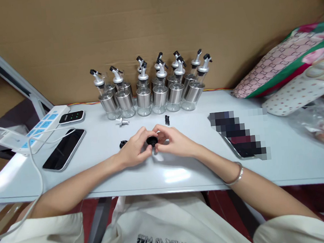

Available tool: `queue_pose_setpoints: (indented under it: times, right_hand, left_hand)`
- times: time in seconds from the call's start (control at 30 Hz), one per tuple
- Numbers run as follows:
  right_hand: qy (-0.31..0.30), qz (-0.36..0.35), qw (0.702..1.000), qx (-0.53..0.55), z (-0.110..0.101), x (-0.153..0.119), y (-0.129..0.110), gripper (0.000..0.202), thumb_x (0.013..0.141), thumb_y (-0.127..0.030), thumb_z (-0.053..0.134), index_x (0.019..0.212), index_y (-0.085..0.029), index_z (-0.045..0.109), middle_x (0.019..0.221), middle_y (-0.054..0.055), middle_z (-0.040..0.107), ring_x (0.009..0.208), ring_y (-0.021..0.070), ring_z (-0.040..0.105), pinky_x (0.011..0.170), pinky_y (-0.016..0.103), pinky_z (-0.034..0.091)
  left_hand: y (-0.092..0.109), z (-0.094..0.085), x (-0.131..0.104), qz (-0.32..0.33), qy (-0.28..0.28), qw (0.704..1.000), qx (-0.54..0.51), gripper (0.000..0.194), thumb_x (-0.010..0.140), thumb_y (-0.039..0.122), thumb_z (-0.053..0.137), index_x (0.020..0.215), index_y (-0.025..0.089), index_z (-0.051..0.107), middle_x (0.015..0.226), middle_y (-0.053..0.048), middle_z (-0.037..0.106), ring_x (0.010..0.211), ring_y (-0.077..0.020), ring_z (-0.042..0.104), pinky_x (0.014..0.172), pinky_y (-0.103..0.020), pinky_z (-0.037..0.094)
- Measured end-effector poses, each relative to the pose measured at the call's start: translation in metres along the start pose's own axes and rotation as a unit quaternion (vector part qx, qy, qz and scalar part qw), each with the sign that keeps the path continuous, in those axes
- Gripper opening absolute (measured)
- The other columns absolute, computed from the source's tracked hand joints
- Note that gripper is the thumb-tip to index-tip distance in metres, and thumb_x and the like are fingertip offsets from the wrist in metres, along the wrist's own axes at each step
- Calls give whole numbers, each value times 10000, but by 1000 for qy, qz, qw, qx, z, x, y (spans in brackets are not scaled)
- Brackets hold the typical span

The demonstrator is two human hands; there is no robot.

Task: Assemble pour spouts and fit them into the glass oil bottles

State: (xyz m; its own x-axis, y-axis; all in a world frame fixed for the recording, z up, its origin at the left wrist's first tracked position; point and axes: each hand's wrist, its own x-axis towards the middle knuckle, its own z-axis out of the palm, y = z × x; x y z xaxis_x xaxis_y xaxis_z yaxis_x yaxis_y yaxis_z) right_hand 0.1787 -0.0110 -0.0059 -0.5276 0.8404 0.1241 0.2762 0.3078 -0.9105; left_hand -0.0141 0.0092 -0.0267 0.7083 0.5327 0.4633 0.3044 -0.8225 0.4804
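Observation:
A round black ribbed stopper (152,140) is held between my two hands, above the front part of the table. My left hand (134,149) pinches it from the left with thumb and fingers. From the right, my right hand (177,142) curls its fingers and thumb against it; its fingertips are partly hidden. Beside the left hand lies another small black part (123,144). Farther back are a silver spout piece (122,121) and two small black pieces (167,120). Several glass-and-steel oil bottles (143,100), most with silver pourer tops, stand in rows behind.
On the left are a phone (64,150), a small black-screened device (71,117) and a power strip (40,127) with a white cable. To the right lie another phone (238,144), a white dotted bottle (293,91) and a patterned bag (277,64). Cardboard (152,19) rises behind.

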Motion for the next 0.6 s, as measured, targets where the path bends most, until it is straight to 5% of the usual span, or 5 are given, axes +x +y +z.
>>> queue_pose_setpoints:
  times: [0.37,0.6]
  right_hand:
    - [-21,4,1000,-3,-4,-1,1,208,703,-147,544,882,-202,451,655,-50,614,532,104,568,527,201,398]
    - [-45,9,999,4,1,-5,-7,158,725,-174,531,859,-205,453,608,-54,603,516,114,585,502,195,403]
  left_hand:
    - [-4,6,-3,-41,15,995,-85,393,783,211,480,1147,202,330,803,15,519,633,-107,515,602,-236,443]
    - [3,3,-5,-76,9,988,-134,388,703,197,516,1057,223,358,570,122,408,392,-35,350,415,-133,286]
